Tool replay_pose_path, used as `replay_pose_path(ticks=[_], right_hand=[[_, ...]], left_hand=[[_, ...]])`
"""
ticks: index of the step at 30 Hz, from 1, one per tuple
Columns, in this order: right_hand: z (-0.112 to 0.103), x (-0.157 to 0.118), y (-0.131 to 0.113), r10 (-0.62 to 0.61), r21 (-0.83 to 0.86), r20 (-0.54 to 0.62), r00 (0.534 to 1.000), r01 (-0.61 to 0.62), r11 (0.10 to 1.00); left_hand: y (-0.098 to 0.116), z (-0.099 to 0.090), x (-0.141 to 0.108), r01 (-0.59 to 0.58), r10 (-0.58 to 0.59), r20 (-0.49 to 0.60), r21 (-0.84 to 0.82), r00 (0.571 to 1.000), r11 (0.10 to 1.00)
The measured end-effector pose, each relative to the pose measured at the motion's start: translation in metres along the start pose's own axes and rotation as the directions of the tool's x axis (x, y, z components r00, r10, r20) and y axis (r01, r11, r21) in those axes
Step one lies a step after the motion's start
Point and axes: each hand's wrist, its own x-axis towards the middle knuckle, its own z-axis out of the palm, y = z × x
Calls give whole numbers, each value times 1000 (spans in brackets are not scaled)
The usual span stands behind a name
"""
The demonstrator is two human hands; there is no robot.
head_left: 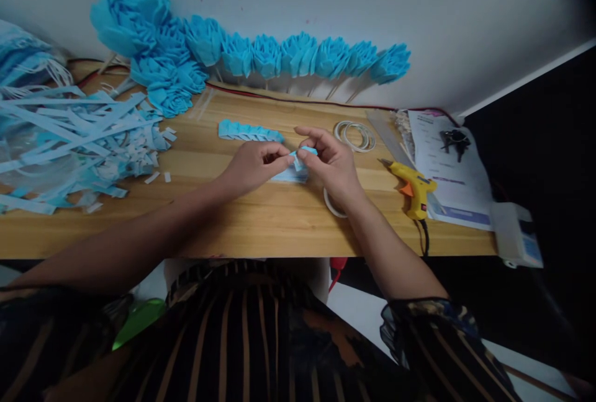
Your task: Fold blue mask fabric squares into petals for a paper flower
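My left hand [255, 165] and my right hand [334, 163] meet over the middle of the table. Both pinch a small folded piece of blue crepe paper [307, 151] between thumb and fingers. Directly beneath it lie flat light-blue paper pieces [292, 175], partly covered by my hands. Just behind my left hand, a row of folded blue petals [246, 131] overlaps in a line on the wood. A white tape roll [333, 206] is half hidden under my right wrist.
Blue paper flowers [266, 56] on sticks lean along the wall. Paper strips and scraps [84, 135] heap up at left. White rings [354, 136], a yellow glue gun [413, 187], a printed sheet [454, 172] and keys [454, 141] are at right. A white box [516, 234] sits at the table's right corner.
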Motion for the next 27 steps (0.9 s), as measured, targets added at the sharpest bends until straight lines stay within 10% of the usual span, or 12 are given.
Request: replay_pose_path(ticks=[27], right_hand=[[-5, 3, 6, 119, 178, -53, 991, -108, 978]], left_hand=[[-5, -6, 2, 145, -149, -10, -161, 989, 976]])
